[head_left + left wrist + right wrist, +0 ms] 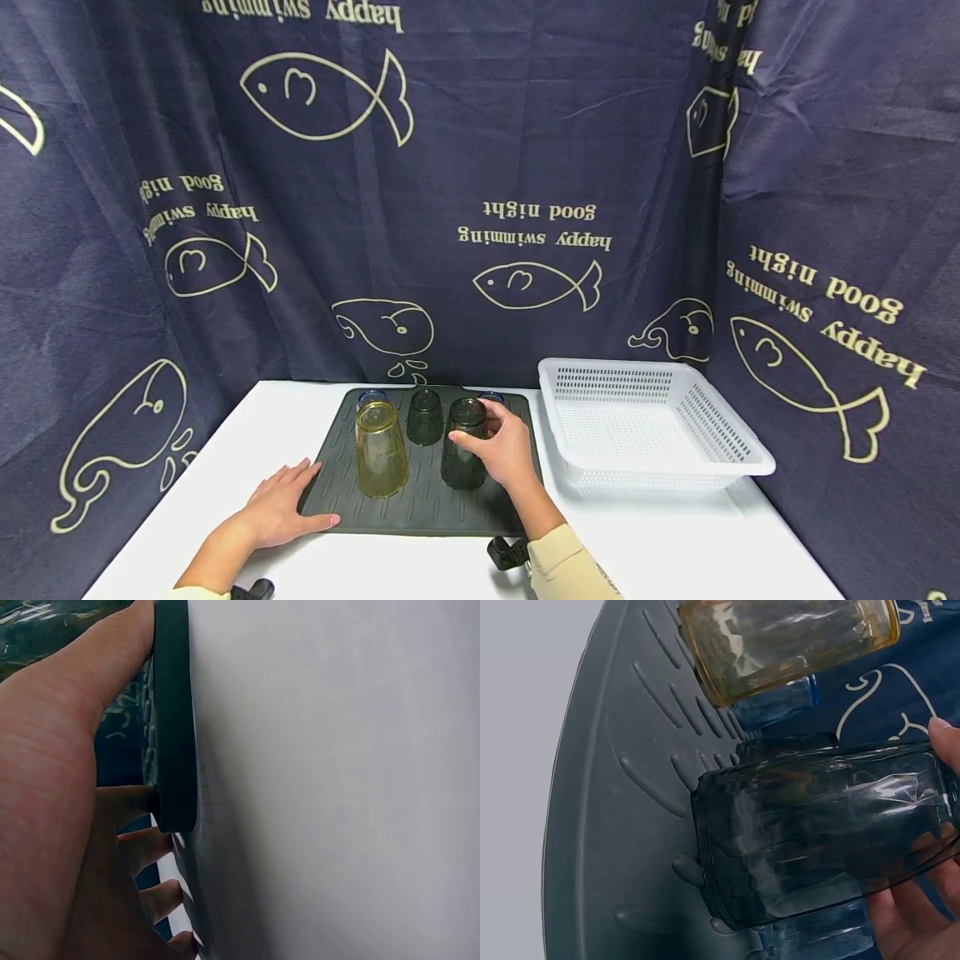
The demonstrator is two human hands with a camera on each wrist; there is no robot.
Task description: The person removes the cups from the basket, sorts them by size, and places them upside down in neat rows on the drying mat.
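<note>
A tall dark grey glass point(462, 467) stands on the ribbed dark drying mat point(427, 518), wider end down. My right hand point(508, 448) grips it near the top, thumb on one side and fingers on the other. To its left is a tall yellow glass point(382, 460). Behind these stand a shorter dark glass point(425, 423) and two blue glasses, one behind the yellow glass and one partly hidden by my right hand. My left hand point(279, 510) rests at the mat's near left corner with fingers spread. In the left wrist view its thumb point(97, 656) lies along the mat's edge.
A white perforated plastic basket point(637, 462) stands on the white table point(225, 467) to the right of the mat. Dark blue curtains point(442, 183) with fish drawings hang behind and on both sides.
</note>
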